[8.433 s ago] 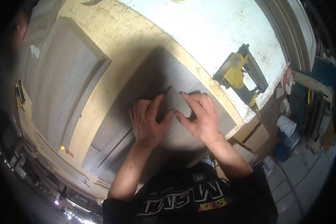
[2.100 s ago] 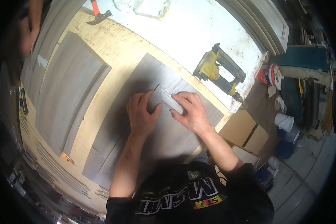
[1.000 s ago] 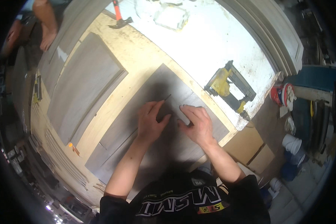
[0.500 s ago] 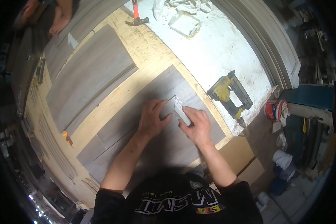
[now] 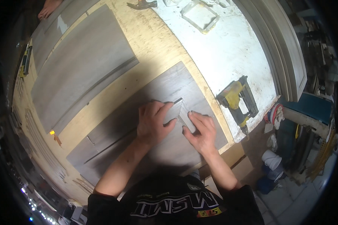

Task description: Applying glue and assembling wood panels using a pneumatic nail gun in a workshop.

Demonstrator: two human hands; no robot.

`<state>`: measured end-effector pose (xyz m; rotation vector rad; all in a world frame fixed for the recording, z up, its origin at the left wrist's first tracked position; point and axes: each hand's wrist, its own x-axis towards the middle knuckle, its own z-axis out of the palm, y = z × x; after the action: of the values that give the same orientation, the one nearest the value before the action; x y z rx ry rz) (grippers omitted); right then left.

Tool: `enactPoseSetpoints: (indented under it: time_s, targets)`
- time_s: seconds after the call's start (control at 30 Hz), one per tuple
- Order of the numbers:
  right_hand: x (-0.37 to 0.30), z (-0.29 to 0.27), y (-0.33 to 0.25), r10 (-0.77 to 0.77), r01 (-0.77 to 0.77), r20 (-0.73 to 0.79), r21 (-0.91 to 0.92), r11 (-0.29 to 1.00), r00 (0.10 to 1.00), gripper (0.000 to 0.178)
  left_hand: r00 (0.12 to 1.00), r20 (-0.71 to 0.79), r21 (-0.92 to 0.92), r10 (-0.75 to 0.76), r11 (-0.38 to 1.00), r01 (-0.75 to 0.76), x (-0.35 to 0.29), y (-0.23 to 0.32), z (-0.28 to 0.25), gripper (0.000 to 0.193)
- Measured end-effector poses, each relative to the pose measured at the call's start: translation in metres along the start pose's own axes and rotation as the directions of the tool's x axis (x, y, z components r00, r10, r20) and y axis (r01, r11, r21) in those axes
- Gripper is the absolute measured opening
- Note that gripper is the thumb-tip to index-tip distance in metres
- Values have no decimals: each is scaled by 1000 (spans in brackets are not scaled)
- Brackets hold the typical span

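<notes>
My left hand (image 5: pixel 153 122) grips a short grey wood strip (image 5: pixel 175 111) between thumb and fingers. My right hand (image 5: pixel 202 132) pinches a second short, grooved wood strip (image 5: pixel 186 119) along its sides. The slanted ends of the two strips meet in a mitred corner that points away from me. Both strips are just above or on a large grey wood-grain board (image 5: pixel 167 153); I cannot tell whether they touch it. My fingers hide the outer ends of the strips.
A yellow-and-black nail gun (image 5: pixel 234 97) lies on a white surface to the right. Beyond are a hammer (image 5: pixel 142 4) and a clear square tray (image 5: pixel 201 17). Another grey panel (image 5: pixel 88 56) lies at the left. A person's bare foot (image 5: pixel 49 8) shows far left; a white bucket (image 5: pixel 271 159) stands lower right.
The view has shifted, so the hammer and panels sit higher or further left in it. The right strip has turned, showing its grooved face more than its pale side. Both hands keep their grip.
</notes>
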<state>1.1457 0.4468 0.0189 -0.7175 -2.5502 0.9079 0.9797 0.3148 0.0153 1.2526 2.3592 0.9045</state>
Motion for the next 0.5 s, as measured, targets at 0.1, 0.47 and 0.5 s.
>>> enactPoseSetpoints:
  time_s: [0.1,0.47,0.5]
  targets:
    - [3,-2,-3,17,-17,32,7,1000,999,54,1000,-15,-20,-3,1000,2,1,1,0,55]
    - [1,-6,-5,-7,7,39,-7,1000,999,52,999,-41,-21,6,1000,-7,0,9,-6,52]
    - [-1,-5,-4,2,-1,33,-15,1000,999,52,998,-60,-12,9,1000,-10,0,9,-7,52]
